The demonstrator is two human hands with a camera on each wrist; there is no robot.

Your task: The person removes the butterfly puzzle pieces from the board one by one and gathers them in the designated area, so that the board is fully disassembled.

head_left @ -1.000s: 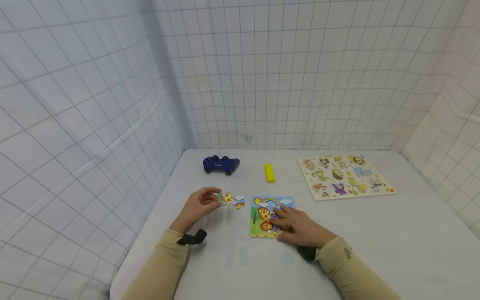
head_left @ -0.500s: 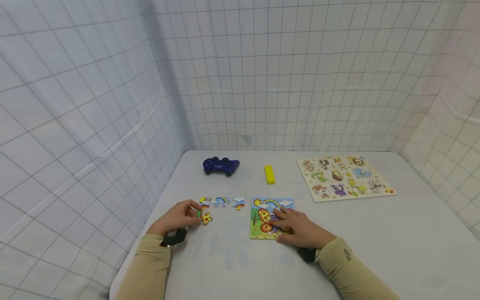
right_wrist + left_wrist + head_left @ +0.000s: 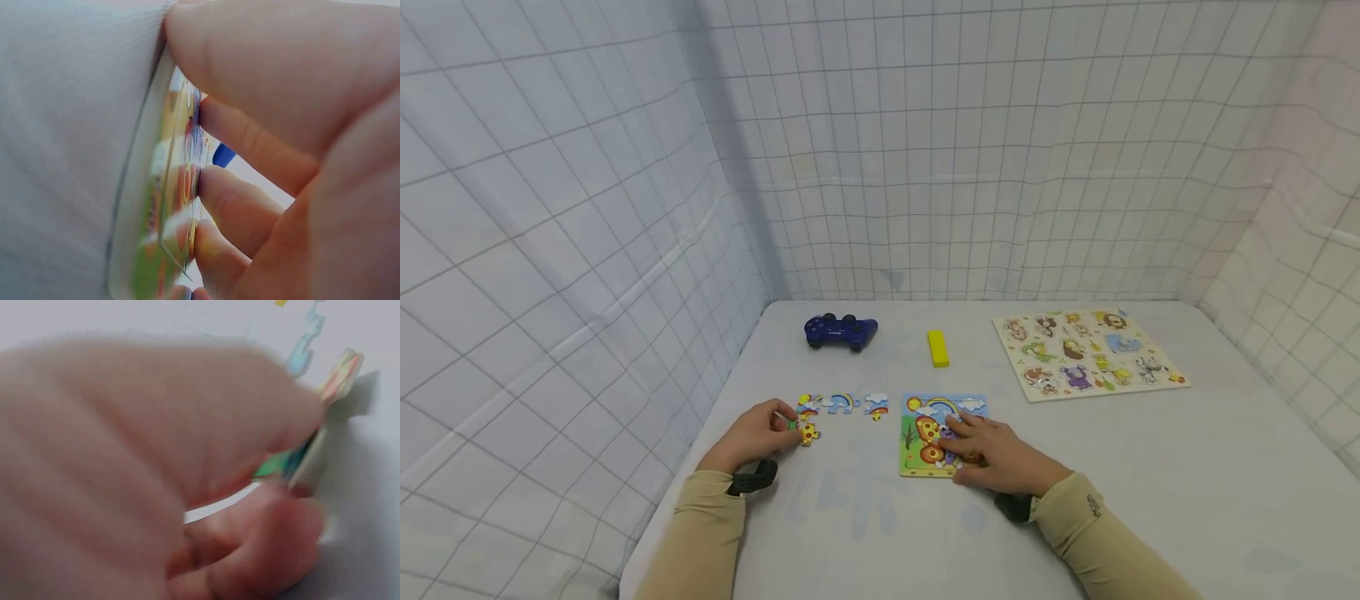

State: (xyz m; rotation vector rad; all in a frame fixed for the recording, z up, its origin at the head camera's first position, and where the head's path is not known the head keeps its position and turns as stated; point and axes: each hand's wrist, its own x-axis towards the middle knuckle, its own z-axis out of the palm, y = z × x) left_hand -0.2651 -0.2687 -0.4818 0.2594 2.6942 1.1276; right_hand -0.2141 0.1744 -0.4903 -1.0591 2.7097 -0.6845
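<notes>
My left hand (image 3: 758,435) pinches a jigsaw piece (image 3: 808,433) with yellow and red on it between thumb and fingers; in the left wrist view the piece (image 3: 342,376) tilts, its edge facing the camera. Just beyond lie a sun piece (image 3: 808,401), a rainbow piece (image 3: 841,403) and a cloud piece (image 3: 876,403) in a row on the white table. My right hand (image 3: 1000,454) rests on a square jigsaw board (image 3: 914,458) with a butterfly picture, covering its lower right part. Its spread fingertips (image 3: 209,181) touch the picture, and the thumb lies at the near edge.
A blue game controller (image 3: 840,332) lies at the back left. Right of it is a yellow block (image 3: 938,348). A larger animal puzzle board (image 3: 1015,367) occupies the back right. White gridded cloth (image 3: 895,167) walls off the table's back and sides.
My left hand has carried the jigsaw piece leftward and nearer, uncovering the sun and rainbow pieces; over the last half second it shifts only slightly. My right hand stays on the board.
</notes>
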